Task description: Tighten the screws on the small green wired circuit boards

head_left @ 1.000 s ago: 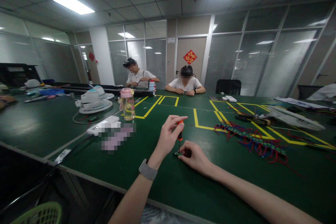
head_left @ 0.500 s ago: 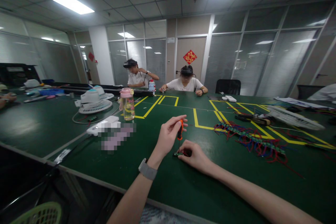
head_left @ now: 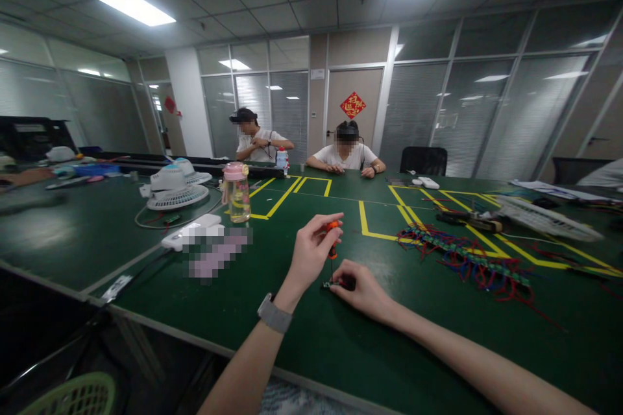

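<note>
My left hand (head_left: 315,243), with a grey-strapped watch at its wrist, is closed around the orange and black handle of a screwdriver (head_left: 333,253). The screwdriver stands upright, its thin shaft reaching down to a small green circuit board (head_left: 327,285) on the table. My right hand (head_left: 360,288) pinches that board from the right and steadies it. The fingers cover part of the board, and dark red wires show beside them. Where exactly the tip meets the board is too small to make out.
Right of my hands lies a long row of circuit boards with red and blue wires (head_left: 462,253). A pink-lided bottle (head_left: 237,194), a white power strip (head_left: 192,232) and small white fans (head_left: 178,197) stand left. Two people (head_left: 345,152) sit across the green table (head_left: 195,311).
My left fingers have shifted around the screwdriver handle, which shows a different side. My right hand and the board stay put. Both people opposite have moved their arms.
</note>
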`<state>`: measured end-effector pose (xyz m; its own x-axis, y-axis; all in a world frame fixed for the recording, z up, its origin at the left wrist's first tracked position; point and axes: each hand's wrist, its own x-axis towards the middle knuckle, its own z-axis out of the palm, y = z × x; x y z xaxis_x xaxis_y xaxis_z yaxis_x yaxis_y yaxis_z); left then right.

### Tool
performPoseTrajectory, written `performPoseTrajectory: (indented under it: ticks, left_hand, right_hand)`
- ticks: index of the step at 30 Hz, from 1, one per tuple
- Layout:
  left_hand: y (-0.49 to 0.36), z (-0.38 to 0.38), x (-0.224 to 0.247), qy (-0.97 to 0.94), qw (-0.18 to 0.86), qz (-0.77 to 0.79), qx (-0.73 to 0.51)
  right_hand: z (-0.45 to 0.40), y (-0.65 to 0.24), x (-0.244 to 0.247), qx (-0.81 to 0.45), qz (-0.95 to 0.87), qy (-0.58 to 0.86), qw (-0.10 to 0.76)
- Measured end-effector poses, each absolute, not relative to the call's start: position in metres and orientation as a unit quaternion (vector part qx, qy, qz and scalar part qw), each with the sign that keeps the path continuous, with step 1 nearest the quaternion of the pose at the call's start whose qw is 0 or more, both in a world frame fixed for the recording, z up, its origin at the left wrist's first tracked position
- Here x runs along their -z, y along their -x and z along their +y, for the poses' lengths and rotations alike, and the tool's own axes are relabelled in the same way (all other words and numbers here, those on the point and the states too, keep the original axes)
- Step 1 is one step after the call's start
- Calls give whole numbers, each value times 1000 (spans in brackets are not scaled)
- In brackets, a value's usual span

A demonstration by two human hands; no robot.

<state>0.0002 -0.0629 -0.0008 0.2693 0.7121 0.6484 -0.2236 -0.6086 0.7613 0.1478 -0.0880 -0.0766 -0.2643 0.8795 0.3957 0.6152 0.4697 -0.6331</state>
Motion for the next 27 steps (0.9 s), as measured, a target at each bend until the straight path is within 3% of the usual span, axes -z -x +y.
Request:
performPoseTrajectory:
  ticks: [4,10,16,22,27]
  left_hand:
    - [1,-63,2,-703,346,205,-587]
    - [-1,-63,1,-678,413,175,-583]
    - [-1,-62,3,-698,345,199,-596]
    - [-3,-63,3,-688,418,163,-571]
    - [-3,-62,5,-709,328,209,-589]
  right_hand:
    - [-87,-148,78,-178,-778,476,370]
    - [-86,-148,80,-171,-779,473,375]
    - [-87,-147,79,-161,-777,482,372]
    - [-87,-146,79,-172,-775,485,368]
    - [-88,-147,80,-161,-783,479,363]
